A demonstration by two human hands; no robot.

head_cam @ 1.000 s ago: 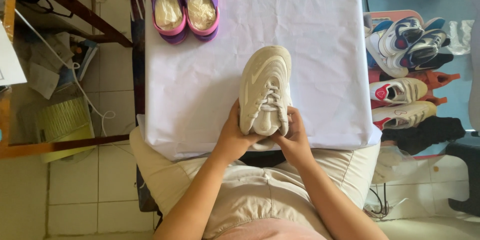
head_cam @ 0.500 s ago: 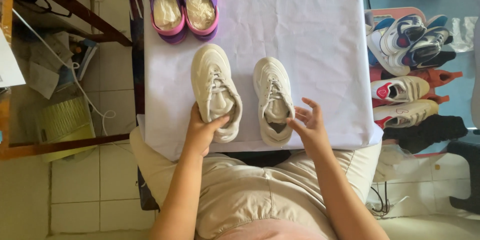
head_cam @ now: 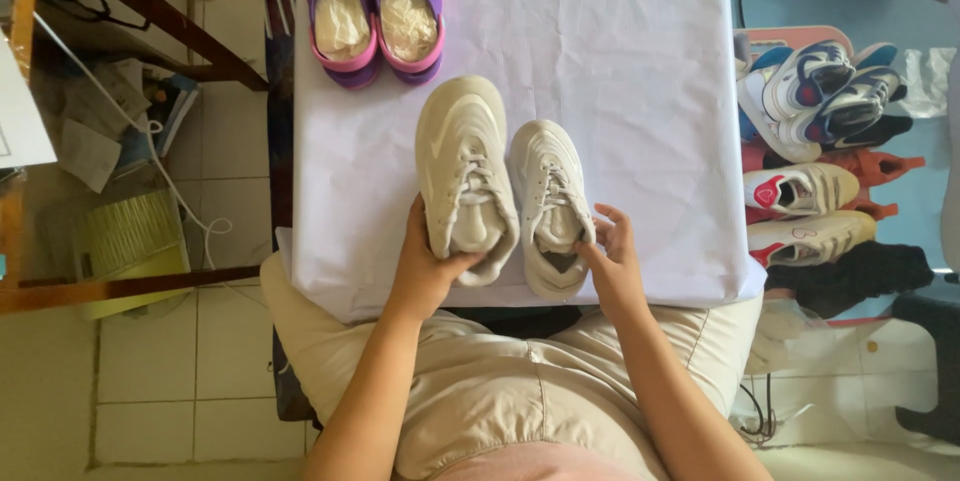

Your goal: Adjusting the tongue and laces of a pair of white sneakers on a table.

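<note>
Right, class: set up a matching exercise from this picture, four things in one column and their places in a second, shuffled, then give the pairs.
Things:
1. left hand
2. right hand
3. pink and purple clogs
4. pile of shoes

Places:
A. far end of the white table
B. gripping the larger cream sneaker
C. beside the table, on the right
D. touching the smaller cream sneaker

Pairs: 1-B, 2-D, 3-A, 4-C

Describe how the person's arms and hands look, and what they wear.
Both forearms are bare, with no sleeves in view. The left hand and right hand are bare too: no gloves, and no rings, watch or bracelets that I can see. The lap shows beige shorts.
</note>
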